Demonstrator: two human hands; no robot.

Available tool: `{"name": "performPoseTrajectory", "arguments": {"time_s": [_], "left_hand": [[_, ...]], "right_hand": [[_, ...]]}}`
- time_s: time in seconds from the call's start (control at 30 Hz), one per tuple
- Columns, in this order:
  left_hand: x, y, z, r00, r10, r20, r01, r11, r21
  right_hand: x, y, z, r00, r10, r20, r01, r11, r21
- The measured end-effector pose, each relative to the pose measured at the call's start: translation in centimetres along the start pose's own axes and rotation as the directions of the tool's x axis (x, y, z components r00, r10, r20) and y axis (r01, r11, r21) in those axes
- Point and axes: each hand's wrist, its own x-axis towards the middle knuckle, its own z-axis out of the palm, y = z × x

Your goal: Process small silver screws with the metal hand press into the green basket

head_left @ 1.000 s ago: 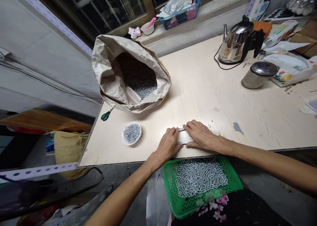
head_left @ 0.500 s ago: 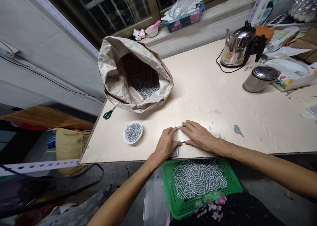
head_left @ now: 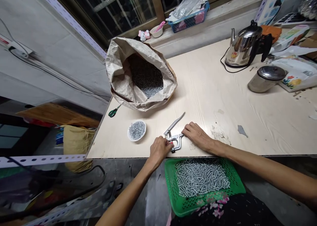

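A metal hand press tool [head_left: 174, 133] with a spring lies near the table's front edge, its upper lever raised and pointing toward the back right. My left hand [head_left: 159, 150] is closed at the tool's jaw end, fingers pinched there on something too small to make out. My right hand [head_left: 196, 135] rests on the tool's lower handle, fingers curled over it. A green basket [head_left: 173, 199] full of small metal pieces sits on my lap, just below the table edge. A small white dish [head_left: 137, 130] of the same pieces stands left of my left hand.
An open sack [head_left: 119, 74] of metal pieces stands at the back left, with green-handled scissors [head_left: 114, 112] beside it. A steel kettle [head_left: 244, 44] with its cord, a lidded steel pot [head_left: 266, 79] and packages lie at the right. A blue basket [head_left: 189, 19] sits on the window sill.
Both hands had been pressing the tool shut. Now the upper lever has sprung up, my left hand has moved to the jaw end, and my right hand keeps the lower handle.
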Motion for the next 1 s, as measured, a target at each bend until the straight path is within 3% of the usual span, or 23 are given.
{"name": "performPoseTrajectory", "arguments": {"time_s": [0.1,0.17,0.23,0.33,0.4,0.47,0.53,0.6,0.67,0.73,0.8,0.87,1.0], "left_hand": [[0.2,-0.2,-0.3,0.994,0.093,-0.058,-0.091,0.995,0.048],[0.6,-0.6,-0.5,0.997,0.073,-0.035,-0.074,0.996,-0.055],[1.1,-1.1,-0.7,0.996,-0.015,0.091,0.038,0.965,-0.261],[0.7,-1.3,-1.4,0.957,-0.119,0.266,0.248,0.810,-0.531],[-1.0,-0.9,-1.9,0.975,-0.120,0.188,0.212,0.760,-0.615],[-3.4,-0.2,-2.3,0.998,-0.037,0.045,0.057,0.785,-0.617],[-5.4,0.1,-2.7,0.996,0.085,0.006,-0.066,0.813,-0.579],[-6.0,-1.0,-3.3,0.992,0.099,-0.081,-0.127,0.857,-0.500],[-4.8,-3.5,-4.1,0.964,-0.007,-0.266,-0.091,0.932,-0.352],[-2.6,-6.9,-4.8,0.896,-0.144,-0.421,0.064,0.978,-0.198],[-0.3,-9.9,-5.2,0.876,-0.170,-0.452,0.157,0.985,-0.065],[1.5,-11.8,-5.2,0.896,-0.065,-0.439,0.114,0.990,0.086],[3.0,-12.6,-4.7,0.927,0.100,-0.361,-0.004,0.967,0.256]], "right_hand": [[0.0,-0.1,0.1,1.000,-0.018,-0.010,0.018,1.000,-0.013],[-0.2,-0.1,0.2,0.999,-0.035,-0.020,0.034,0.999,-0.020],[-0.5,0.0,0.4,0.998,-0.050,-0.036,0.050,0.999,-0.016],[-0.8,0.2,0.6,0.998,-0.048,-0.051,0.048,0.999,0.007],[-0.9,0.3,0.6,0.999,-0.032,-0.045,0.033,0.999,0.027],[-0.9,0.3,0.7,0.999,-0.016,-0.035,0.017,0.999,0.045],[-0.9,0.2,0.8,0.999,-0.009,-0.032,0.011,0.999,0.053],[-1.0,0.2,0.9,0.999,-0.012,-0.039,0.014,0.999,0.049],[-1.0,0.2,1.1,0.999,-0.019,-0.045,0.021,0.999,0.041],[-1.1,0.2,1.2,0.999,-0.024,-0.049,0.026,0.999,0.035],[-1.1,0.2,1.2,0.998,-0.026,-0.060,0.028,0.999,0.030],[-1.1,0.2,1.2,0.997,-0.029,-0.070,0.031,0.999,0.026],[-0.9,0.1,1.0,0.996,-0.037,-0.078,0.039,0.999,0.017]]}}
